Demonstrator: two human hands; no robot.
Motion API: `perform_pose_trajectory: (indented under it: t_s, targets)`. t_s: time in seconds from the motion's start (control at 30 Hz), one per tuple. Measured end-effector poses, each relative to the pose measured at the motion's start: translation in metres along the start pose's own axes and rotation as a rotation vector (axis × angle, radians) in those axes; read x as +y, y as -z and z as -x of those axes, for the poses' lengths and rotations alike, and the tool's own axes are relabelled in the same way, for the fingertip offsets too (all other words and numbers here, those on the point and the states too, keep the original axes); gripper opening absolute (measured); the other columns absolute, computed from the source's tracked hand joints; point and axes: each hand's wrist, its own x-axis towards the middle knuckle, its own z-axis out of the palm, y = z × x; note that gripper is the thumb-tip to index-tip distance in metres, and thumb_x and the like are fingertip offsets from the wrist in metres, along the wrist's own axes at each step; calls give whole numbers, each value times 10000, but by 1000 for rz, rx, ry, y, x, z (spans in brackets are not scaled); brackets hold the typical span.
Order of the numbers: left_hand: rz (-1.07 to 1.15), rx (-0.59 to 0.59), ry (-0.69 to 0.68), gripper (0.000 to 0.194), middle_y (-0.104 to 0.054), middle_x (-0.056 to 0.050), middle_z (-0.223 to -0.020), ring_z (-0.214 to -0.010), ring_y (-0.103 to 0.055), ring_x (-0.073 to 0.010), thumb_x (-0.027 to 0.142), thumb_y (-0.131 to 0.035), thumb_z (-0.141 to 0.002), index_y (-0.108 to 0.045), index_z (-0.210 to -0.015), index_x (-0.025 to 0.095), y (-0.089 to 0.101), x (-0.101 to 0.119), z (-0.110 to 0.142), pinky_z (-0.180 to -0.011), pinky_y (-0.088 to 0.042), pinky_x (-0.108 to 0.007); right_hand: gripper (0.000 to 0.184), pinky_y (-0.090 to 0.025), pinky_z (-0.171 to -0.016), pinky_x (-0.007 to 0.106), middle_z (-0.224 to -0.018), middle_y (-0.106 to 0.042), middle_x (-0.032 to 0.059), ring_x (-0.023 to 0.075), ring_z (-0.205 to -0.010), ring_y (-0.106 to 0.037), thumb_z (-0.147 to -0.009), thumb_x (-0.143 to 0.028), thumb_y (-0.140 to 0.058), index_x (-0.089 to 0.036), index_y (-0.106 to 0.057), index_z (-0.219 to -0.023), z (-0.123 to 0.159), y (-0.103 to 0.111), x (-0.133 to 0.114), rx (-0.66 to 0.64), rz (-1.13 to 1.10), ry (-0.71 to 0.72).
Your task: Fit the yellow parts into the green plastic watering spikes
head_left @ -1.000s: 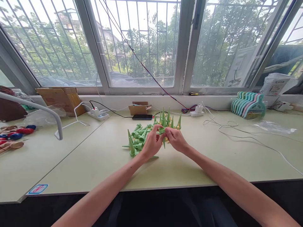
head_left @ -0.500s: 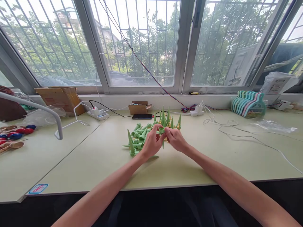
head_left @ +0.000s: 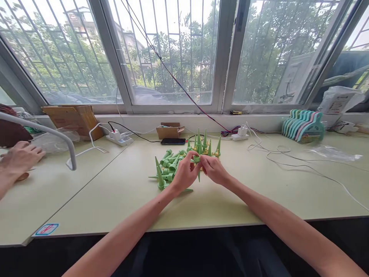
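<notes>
A green plastic plant-watering spike (head_left: pixel 196 158) hangs point-down between my two hands, its round collar uppermost. My left hand (head_left: pixel 185 172) is closed, thumb and forefinger round the collar. From the other side my right hand (head_left: pixel 213 168) pinches at the same collar; any small part in its fingertips is hidden. Left of and behind my left hand lies a heap of loose green spikes (head_left: pixel 174 166), pointing various ways. Just beyond my fingers several spikes with yellow parts (head_left: pixel 218 148) stand point-up.
Another person's hand (head_left: pixel 21 157) reaches in over wooden pieces at the far left. A white bent metal stand (head_left: pixel 70 150) is near it. Behind the heap are a black phone (head_left: pixel 173 142) and a small cardboard box (head_left: pixel 170 131). White cables (head_left: pixel 302 165) cross the table's right side.
Another person's hand has come in at the far left, over the wooden and coloured pieces. My own hands and the spike between them have hardly moved.
</notes>
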Motion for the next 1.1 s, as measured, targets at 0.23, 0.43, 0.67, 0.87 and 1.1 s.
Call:
perform_pose_trajectory:
  t_s: [0.23, 0.43, 0.67, 0.87, 1.1]
  targets:
    - [-8, -4, -14, 164, -464, 36, -803, -442, -377, -19, 302, -516, -873, -456, -1000, 217, 1, 0, 0, -444, -341, -163, 515, -284, -511, 245, -523, -452, -28, 100, -489, -394, -981, -545, -266, -196, -406, -629, 0, 0, 1, 0, 4, 4]
    - [-9, 5, -27, 166, -477, 30, -807, -447, -392, -23, 294, -524, -865, -466, -1000, 218, 1, -2, -1, -445, -356, -162, 531, -305, -520, 252, -525, -465, -20, 106, -500, -413, -979, -554, -258, -195, -429, -627, 0, 1, -1, -1, 17, 10]
    - [-16, 13, -26, 168, -523, 17, -844, -453, -424, -24, 296, -533, -860, -472, -993, 213, 1, -1, -1, -457, -378, -169, 534, -312, -531, 249, -537, -471, -22, 103, -509, -420, -982, -553, -246, -193, -439, -638, 0, 1, -1, 0, 32, 12]
    - [-30, 8, -31, 164, -512, 24, -838, -464, -435, -27, 283, -531, -858, -466, -993, 215, 2, -1, -1, -474, -392, -175, 517, -305, -530, 249, -548, -462, -25, 103, -514, -416, -987, -536, -251, -194, -427, -642, 1, 1, -1, -11, 16, 14]
    - [-40, 13, -42, 162, -480, 33, -804, -456, -406, -25, 296, -517, -867, -468, -998, 216, 3, -1, 0, -473, -388, -174, 519, -304, -520, 250, -530, -455, -28, 100, -497, -404, -984, -542, -256, -195, -418, -635, 0, 1, -2, -10, 21, 17]
